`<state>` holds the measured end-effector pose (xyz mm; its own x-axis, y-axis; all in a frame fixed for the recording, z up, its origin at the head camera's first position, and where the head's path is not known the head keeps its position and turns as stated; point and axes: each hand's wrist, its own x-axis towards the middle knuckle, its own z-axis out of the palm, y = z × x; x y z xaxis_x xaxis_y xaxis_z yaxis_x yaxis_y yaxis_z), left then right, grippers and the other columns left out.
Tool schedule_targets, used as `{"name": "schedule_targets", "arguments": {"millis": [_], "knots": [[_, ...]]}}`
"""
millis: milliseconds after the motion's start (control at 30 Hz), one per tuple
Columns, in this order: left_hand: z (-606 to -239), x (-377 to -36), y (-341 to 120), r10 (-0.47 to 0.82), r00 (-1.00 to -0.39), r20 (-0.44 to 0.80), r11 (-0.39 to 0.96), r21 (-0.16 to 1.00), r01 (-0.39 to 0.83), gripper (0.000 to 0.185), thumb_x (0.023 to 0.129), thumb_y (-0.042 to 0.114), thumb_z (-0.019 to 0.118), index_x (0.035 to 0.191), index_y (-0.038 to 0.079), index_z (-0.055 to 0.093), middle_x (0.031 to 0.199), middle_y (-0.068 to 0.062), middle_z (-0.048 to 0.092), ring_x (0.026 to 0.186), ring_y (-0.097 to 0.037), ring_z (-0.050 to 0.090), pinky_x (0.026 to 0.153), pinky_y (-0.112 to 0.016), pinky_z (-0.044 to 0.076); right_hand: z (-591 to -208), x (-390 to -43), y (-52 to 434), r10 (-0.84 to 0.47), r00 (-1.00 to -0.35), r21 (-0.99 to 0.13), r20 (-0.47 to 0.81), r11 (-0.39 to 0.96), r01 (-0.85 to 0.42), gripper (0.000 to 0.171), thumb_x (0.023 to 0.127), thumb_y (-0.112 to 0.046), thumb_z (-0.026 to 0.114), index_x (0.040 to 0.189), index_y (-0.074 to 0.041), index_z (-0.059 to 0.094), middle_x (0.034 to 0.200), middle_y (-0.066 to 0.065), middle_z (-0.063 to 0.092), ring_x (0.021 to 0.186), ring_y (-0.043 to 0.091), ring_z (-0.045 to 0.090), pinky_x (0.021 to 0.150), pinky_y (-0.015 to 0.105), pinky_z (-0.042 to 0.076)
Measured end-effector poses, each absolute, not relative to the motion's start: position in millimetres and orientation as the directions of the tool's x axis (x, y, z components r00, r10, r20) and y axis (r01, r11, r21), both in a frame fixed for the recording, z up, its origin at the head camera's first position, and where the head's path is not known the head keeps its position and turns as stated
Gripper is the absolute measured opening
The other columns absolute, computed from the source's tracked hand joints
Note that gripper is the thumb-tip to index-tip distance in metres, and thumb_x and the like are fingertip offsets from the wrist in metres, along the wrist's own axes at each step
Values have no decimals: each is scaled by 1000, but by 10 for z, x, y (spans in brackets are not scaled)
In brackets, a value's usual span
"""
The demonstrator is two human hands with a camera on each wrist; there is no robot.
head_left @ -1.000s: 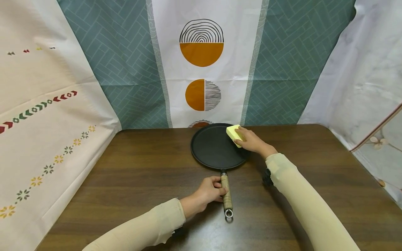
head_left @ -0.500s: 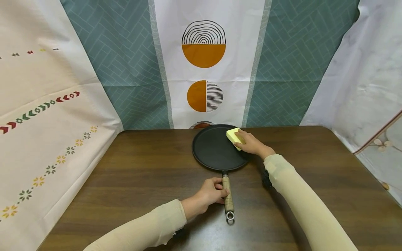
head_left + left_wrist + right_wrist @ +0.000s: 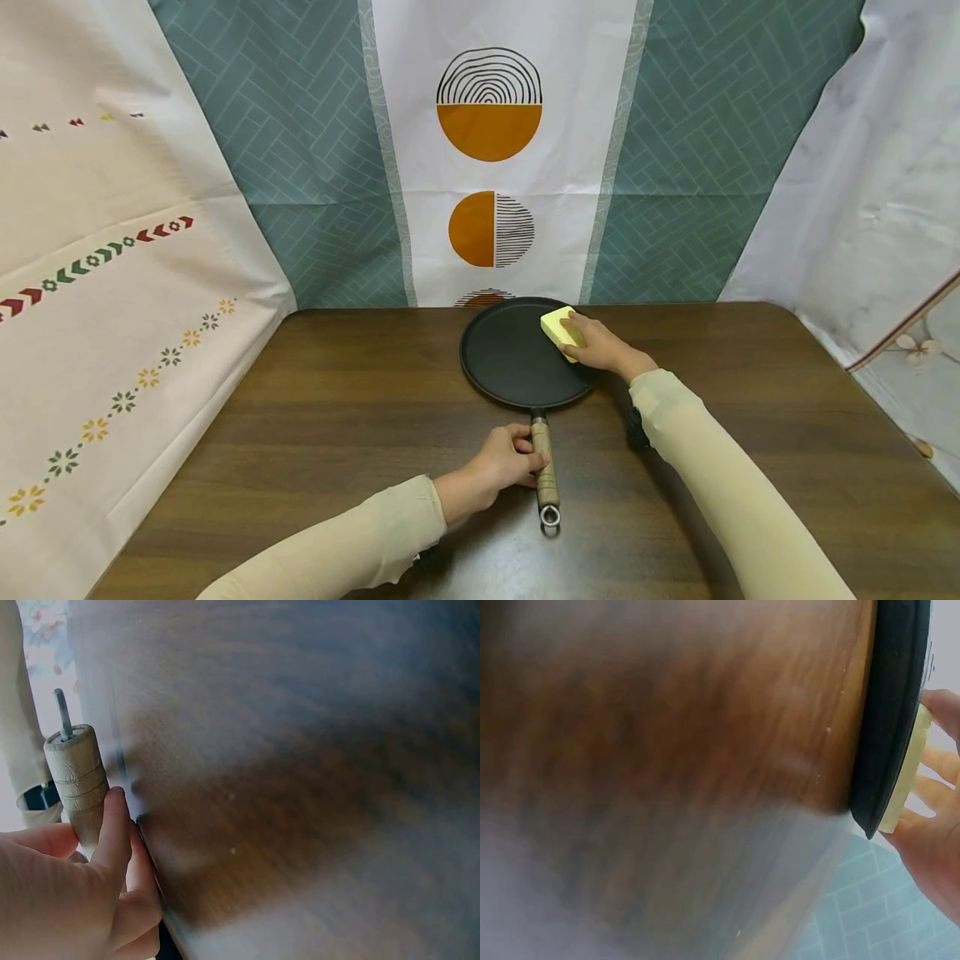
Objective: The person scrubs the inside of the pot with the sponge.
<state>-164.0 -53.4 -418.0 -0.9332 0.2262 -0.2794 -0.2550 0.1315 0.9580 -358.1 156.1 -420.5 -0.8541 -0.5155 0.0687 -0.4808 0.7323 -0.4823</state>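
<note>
Two hands busy: our left hand (image 3: 501,460) curls round wooden handle (image 3: 543,462), long axis pointing toward us; our right hand (image 3: 600,346) grips sponge (image 3: 558,327) on pan (image 3: 510,358), far right rim, mid surface (image 3: 337,433).

Long cream sleeves (image 3: 720,467); black wrist straps (image 3: 637,427)

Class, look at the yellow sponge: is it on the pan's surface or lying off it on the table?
On the pan: the right hand holds the sponge against the pan.
</note>
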Motion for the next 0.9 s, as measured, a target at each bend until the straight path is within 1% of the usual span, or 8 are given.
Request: {"name": "schedule_targets", "arguments": {"millis": [300, 633, 900], "knots": [[-4182, -1651, -527, 227, -934, -274, 137, 959, -248, 55, 86, -9, 64, 134, -17, 38, 96, -16, 49, 81, -26, 61, 69, -38, 61, -4193, -3535, 1574, -518, -852, -468, 74, 736, -489, 60, 95, -23, 60, 143, 6, 37, 151, 29, 24, 134, 49, 28, 108, 60, 30], [-4152, -1646, -523, 220, -934, -283, 142, 956, -256, 55, 85, -9, 64, 133, -17, 38, 95, -16, 49, 79, -25, 61, 68, -37, 61, -4203, -3452, 1584, -541, -837, -460, 78, 726, -512, 60, 94, -24, 62, 141, 6, 40, 149, 30, 27, 133, 50, 30, 108, 62, 30], [-4161, -1652, -525, 219, -932, -289, 146, 954, -261, 55, 86, -9, 64, 134, -16, 38, 94, -15, 50, 79, -25, 61, 68, -37, 61, -4170, -3345, 1585, -549, -835, -473, 40, 725, -500, 61, 94, -25, 62, 142, 4, 39, 150, 29, 26, 133, 51, 28, 109, 65, 26]]}}
